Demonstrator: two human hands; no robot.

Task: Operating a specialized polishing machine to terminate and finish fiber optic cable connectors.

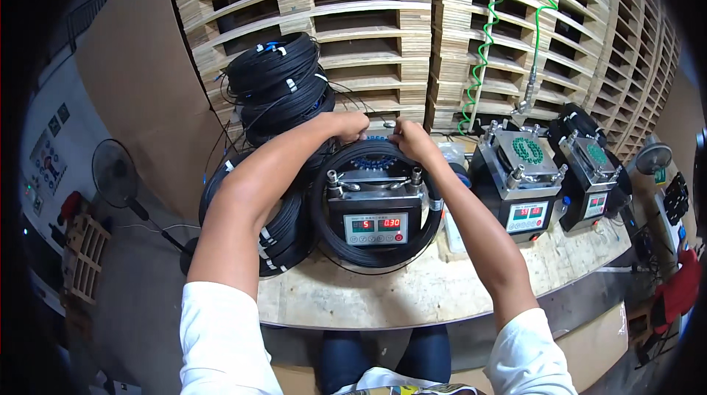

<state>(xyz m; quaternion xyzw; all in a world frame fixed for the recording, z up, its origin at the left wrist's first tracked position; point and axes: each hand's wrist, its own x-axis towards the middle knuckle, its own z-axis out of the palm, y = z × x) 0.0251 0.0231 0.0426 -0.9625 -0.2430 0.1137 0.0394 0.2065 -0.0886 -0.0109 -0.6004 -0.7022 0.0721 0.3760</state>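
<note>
Both arms reach forward; the left hand [346, 126] and right hand [412, 139] pinch the black cable coil [375, 251] looped around a small machine [375, 207] on the bench [412, 292].

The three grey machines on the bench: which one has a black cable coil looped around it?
The leftmost machine, under both hands; the other two machines have none.

A black cable coil [346, 240] lies flat, ringing the grey machine, apparently touching both hands.
</note>
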